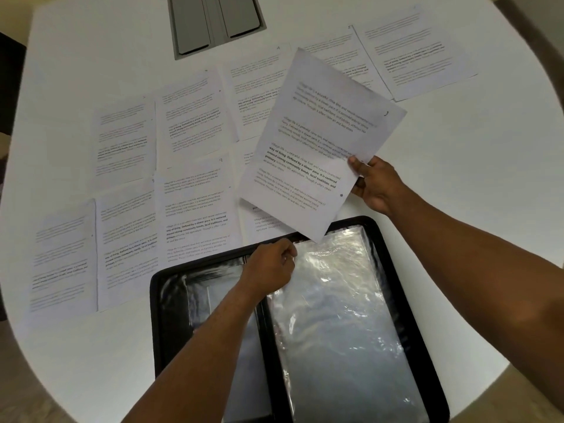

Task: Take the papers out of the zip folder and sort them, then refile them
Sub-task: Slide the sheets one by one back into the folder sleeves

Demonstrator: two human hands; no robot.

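A black zip folder [406, 303] lies open at the table's near edge, its right half filled with clear plastic sleeves [335, 315]. My left hand [270, 267] pinches the top edge of a sleeve near the folder's spine. My right hand [377, 184] grips a printed sheet [320, 141] by its right edge, lifted and tilted, with its lower corner just above the sleeve's top. Several other printed sheets [195, 206] lie spread in rows across the white table.
A grey recessed cable box [216, 22] sits in the white round table [457, 166] at the far middle. More sheets [415, 50] lie at the far right. Bare tabletop shows to the right of the folder and at the near left.
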